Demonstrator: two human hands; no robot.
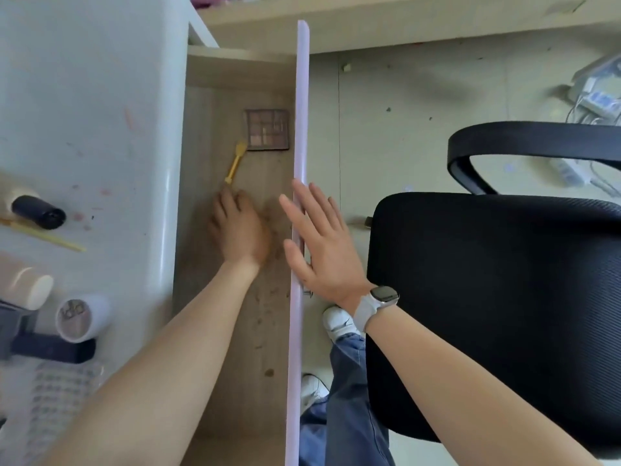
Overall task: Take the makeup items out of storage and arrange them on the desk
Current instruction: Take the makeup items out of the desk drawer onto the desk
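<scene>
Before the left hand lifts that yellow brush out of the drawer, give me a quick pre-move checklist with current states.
1. Drawer open: ok.
2. Left hand at yellow brush handle end: ok.
3. Grip on brush secure: cannot tell, fingers hide the contact.
4. Right hand flat on drawer front, steadying it: ok.
5. Palette clear of the brush: not ok, bristles sit against its corner.
6. Bare spot on desk: ok.

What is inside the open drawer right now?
The drawer holds an eyeshadow palette and a yellow brush, plus brownish specks on its floor. The left hand reaches in at the brush's handle end; whatever lies under that hand and forearm is covered.
</scene>
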